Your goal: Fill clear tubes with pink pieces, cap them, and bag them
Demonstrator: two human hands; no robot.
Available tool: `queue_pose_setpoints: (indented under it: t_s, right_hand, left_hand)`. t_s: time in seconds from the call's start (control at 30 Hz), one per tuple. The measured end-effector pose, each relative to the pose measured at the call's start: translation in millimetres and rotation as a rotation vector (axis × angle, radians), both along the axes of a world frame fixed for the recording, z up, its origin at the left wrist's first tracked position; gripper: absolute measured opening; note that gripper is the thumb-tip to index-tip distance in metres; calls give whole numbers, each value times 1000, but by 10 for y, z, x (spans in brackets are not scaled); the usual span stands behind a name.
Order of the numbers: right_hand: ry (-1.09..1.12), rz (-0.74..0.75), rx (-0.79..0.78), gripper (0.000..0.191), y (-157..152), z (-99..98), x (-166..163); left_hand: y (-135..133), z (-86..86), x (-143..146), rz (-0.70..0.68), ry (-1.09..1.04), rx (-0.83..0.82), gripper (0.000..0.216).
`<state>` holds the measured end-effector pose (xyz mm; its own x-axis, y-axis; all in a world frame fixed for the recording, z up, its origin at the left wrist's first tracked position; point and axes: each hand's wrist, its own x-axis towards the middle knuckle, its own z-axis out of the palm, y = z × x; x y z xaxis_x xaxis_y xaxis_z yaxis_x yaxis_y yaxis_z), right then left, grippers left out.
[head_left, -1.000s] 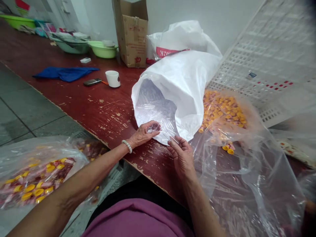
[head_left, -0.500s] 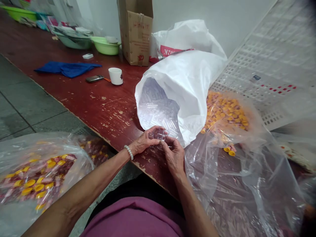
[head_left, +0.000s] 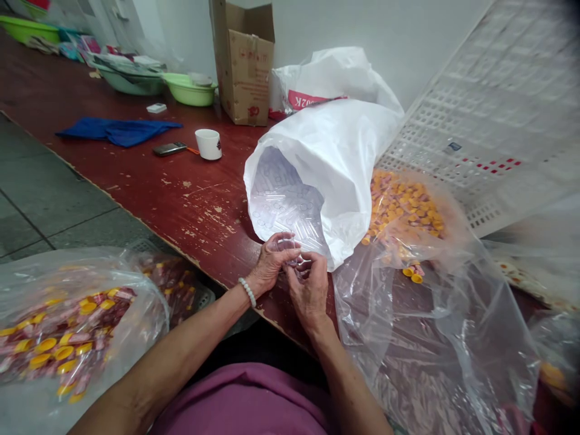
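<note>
**Clear tubes (head_left: 286,244) at the white sack (head_left: 338,136)**

Your left hand (head_left: 268,263) is gripping several before the sack's mouth; your right hand (head_left: 310,291) is touching them, its exact grip too hidden to tell. More are lying inside the sack. Right of it, yellow-and-pink pieces (head_left: 408,205) are lying among clear plastic (head_left: 430,329). A cup (head_left: 208,145) is standing left of it on the scuffed red surface (head_left: 181,199), a carton (head_left: 250,75) behind-left by the pale wall (head_left: 371,24). Behind it, a red label (head_left: 312,99) is bearing unclear lettering.
</note>
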<state>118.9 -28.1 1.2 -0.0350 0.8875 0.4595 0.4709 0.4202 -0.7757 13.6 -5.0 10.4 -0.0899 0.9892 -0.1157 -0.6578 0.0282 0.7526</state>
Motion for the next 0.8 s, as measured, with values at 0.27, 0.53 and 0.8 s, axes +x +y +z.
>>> queue_pose_setpoints:
  t_s: [0.27, 0.53, 0.8]
  right_hand:
    - [-100, 41, 91, 20, -109, -4, -178]
    - [-195, 185, 37, 19, -224, 127, 107]
    - [-38, 111, -138, 26, -190, 252, 602]
  left_hand:
    - [-49, 122, 38, -8, -293, -102, 39]
    - [-76, 104, -164, -89, -476, -133, 27]
    - [-243, 54, -269, -95, 271, 173, 38]
